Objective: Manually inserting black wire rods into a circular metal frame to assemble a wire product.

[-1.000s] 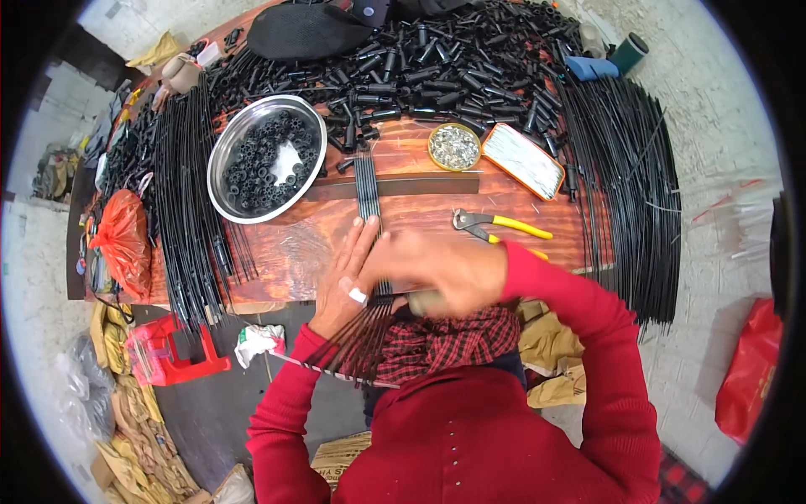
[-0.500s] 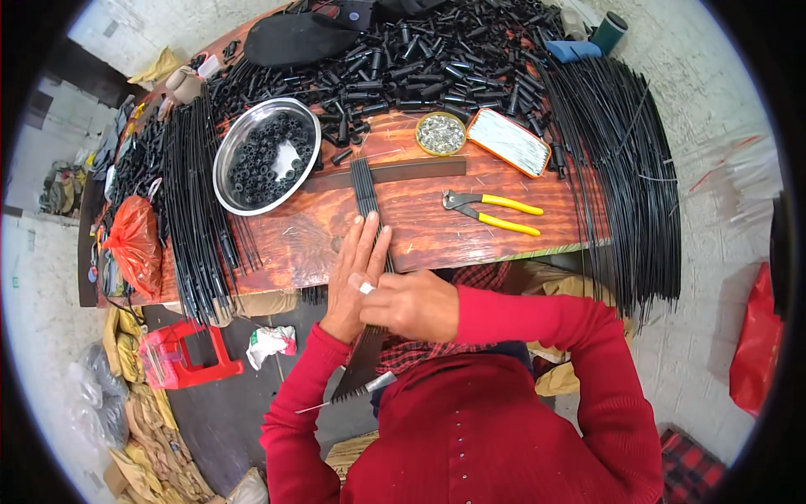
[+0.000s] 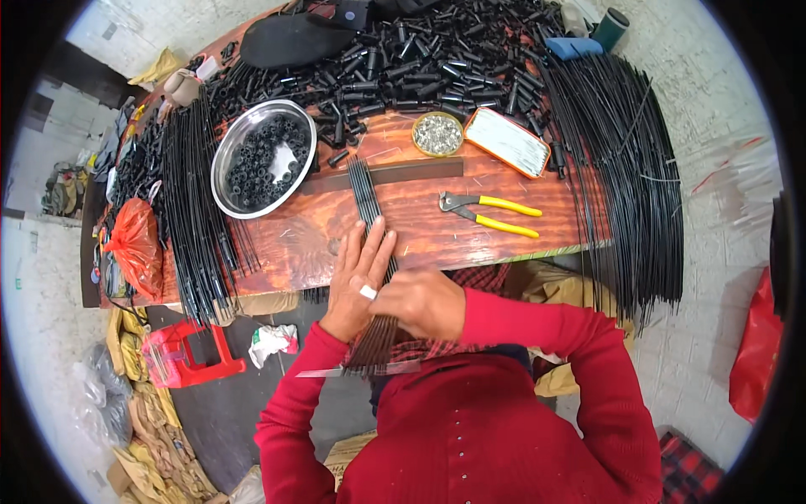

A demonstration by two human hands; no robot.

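A row of thin black rods lies over the table's near edge, side by side on the table and fanning out over my lap. My left hand rests flat across them with its fingers stretched out and a white band on one finger. Close beside it, my right hand is closed over the rods below the edge. Its fingertips are blurred, so what they grip is hidden. A pale, see-through blurred streak crosses the rods' lower ends.
A dark flat bar lies under the rods' far ends. Yellow-handled pliers sit to the right, near a round tin and a tray of thin pale pieces. A steel bowl holds black rings. Black rod bundles flank both sides.
The rods' lower ends have spread into a wider fan and shifted right. My right hand has moved slightly right and blurs; my left hand stays flat on the rods.
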